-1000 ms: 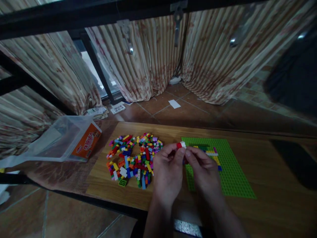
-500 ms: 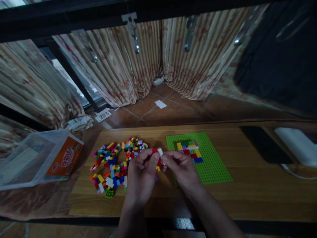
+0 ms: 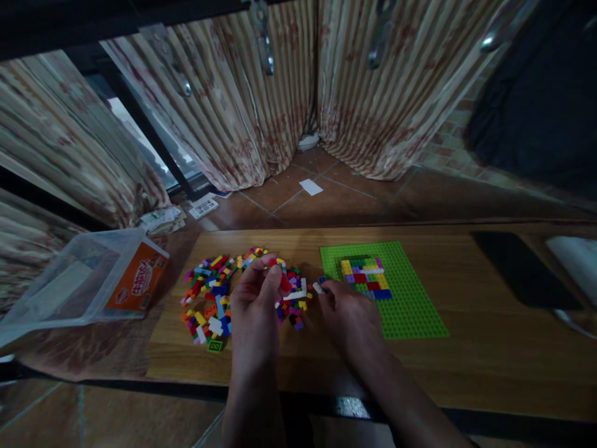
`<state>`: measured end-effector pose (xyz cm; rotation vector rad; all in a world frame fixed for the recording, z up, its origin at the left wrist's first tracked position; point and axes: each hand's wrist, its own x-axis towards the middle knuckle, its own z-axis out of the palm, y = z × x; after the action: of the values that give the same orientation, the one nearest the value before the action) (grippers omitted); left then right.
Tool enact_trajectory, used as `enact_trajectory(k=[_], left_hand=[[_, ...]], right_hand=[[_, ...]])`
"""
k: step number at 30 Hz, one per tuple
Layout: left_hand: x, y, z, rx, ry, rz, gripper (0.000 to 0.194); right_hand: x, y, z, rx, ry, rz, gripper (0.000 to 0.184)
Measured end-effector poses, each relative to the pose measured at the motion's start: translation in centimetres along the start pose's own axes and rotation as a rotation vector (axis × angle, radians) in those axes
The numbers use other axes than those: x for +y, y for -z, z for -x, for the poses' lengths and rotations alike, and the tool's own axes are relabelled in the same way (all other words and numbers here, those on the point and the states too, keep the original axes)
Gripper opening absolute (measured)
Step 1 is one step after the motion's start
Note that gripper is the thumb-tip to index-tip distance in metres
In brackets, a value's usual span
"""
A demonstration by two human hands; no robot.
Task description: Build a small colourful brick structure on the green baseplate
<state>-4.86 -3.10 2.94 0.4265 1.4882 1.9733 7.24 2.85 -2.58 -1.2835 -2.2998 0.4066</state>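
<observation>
My left hand (image 3: 256,295) is closed, pinching a red toy brick (image 3: 283,284) between thumb and fingers above the loose brick pile. My right hand (image 3: 347,308) is closed too, its fingertips on a small white toy brick (image 3: 318,288) between the pile and the green baseplate (image 3: 410,311). A dark blue brick (image 3: 321,280) shows right beside those fingertips; whether they touch it I cannot tell. On the baseplate sits a flat patch of joined bricks in several colours (image 3: 373,285).
Loose bricks (image 3: 205,292) spread over the left part of the wooden table (image 3: 466,373). Left of it stands a clear plastic bin (image 3: 69,280) with an orange label. A dark phone-like slab (image 3: 525,270) and a white device with a cable (image 3: 576,261) lie at the right.
My hands have come apart from in front of me. The left moved slightly left with the red brick, the right lowered with the white one. The view has shifted a little.
</observation>
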Motion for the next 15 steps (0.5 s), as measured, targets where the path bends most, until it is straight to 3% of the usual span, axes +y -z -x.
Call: enact_trajectory(k=[3,7,11,15], left_hand=[[0.2,0.0,0.0,-0.005,0.024,-0.031,0.03],[0.4,-0.5,0.2,-0.061,0.064,-0.124,0.028],[0.1,-0.7,0.3,-0.108,0.088,-0.293,0.027],[-0.7,-0.8,0.3,-0.121,0.049,-0.444,0.025]], right_hand=[[-0.3,-0.3,0.4,-0.043,0.011,0.083,0.011],[-0.5,-0.3,0.4,-0.1,0.033,-0.013,0.014],[-0.5,0.7,-0.3,-0.043,-0.022,-0.329,0.021],[-0.6,2.2,-0.6,0.016,0.051,-0.664,0.017]])
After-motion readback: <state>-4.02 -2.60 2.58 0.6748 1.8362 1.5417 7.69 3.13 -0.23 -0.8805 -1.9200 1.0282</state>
